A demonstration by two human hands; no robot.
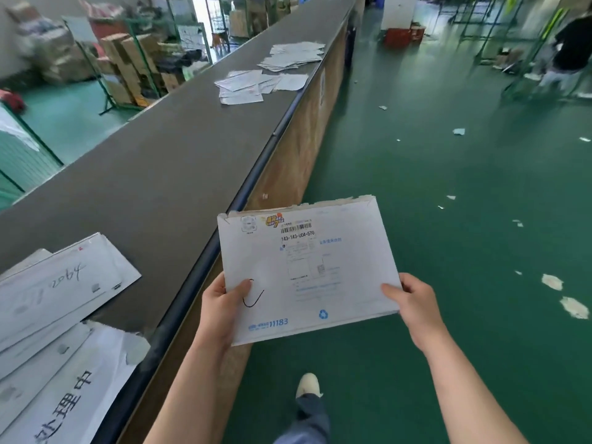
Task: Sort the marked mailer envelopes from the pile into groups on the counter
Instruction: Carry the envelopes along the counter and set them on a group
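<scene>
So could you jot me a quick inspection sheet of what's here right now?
Surface: long dark counter, wooden front.
Job's things: mailer envelope with a black pen mark, held off the counter; pile at near end; two groups farther along.
Clutter: paper scraps on green floor.
Hands: left hand and right hand grip the envelope's side edges.
Cables: nothing seen.
Surroundings: stacked cartons, another person.

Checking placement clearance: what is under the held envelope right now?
Under the envelope, gripped by the left hand and right hand, is green floor; directly beneath is hidden.
</scene>
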